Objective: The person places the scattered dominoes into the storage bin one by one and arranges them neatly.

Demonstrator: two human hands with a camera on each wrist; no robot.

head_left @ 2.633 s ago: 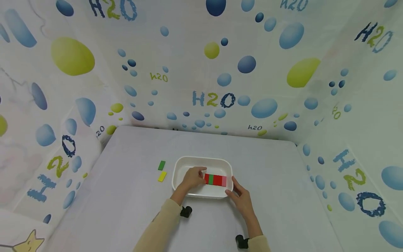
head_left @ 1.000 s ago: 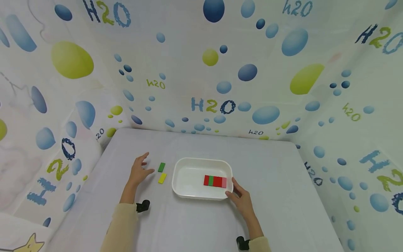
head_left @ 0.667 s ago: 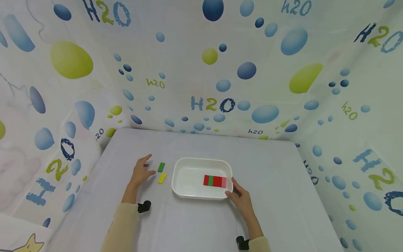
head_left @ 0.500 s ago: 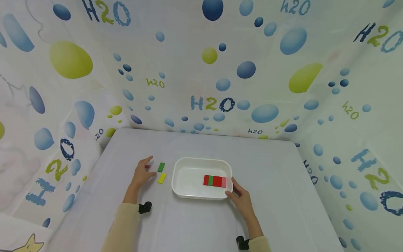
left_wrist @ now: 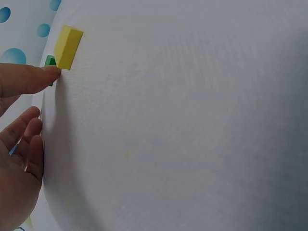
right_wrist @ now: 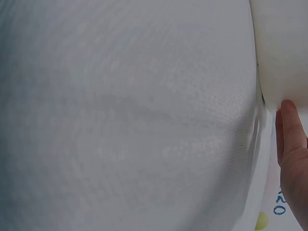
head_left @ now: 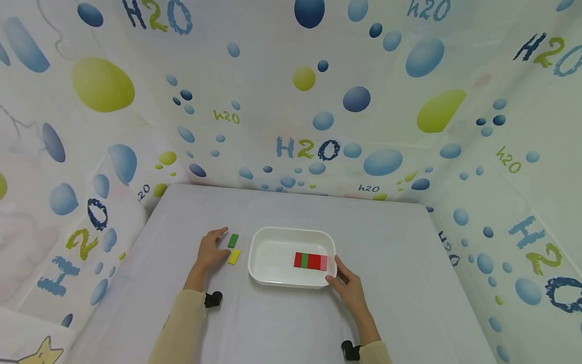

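The left hand point(head_left: 211, 249), released, sits just beside the yellow block point(head_left: 234, 257) and green block point(head_left: 233, 241) at 9 o'clock from the white tray point(head_left: 273, 260), whose 4 o'clock corner the right hand point(head_left: 349, 289) grasps.

A small yellow block point(head_left: 234, 257) lies slantwise just beside a green block point(head_left: 233, 240) over there, both left of a shallow white tray point(head_left: 272, 258) with rounded corners; towards its right end, a row of red, green and pink blocks point(head_left: 313, 261) lies flat inside
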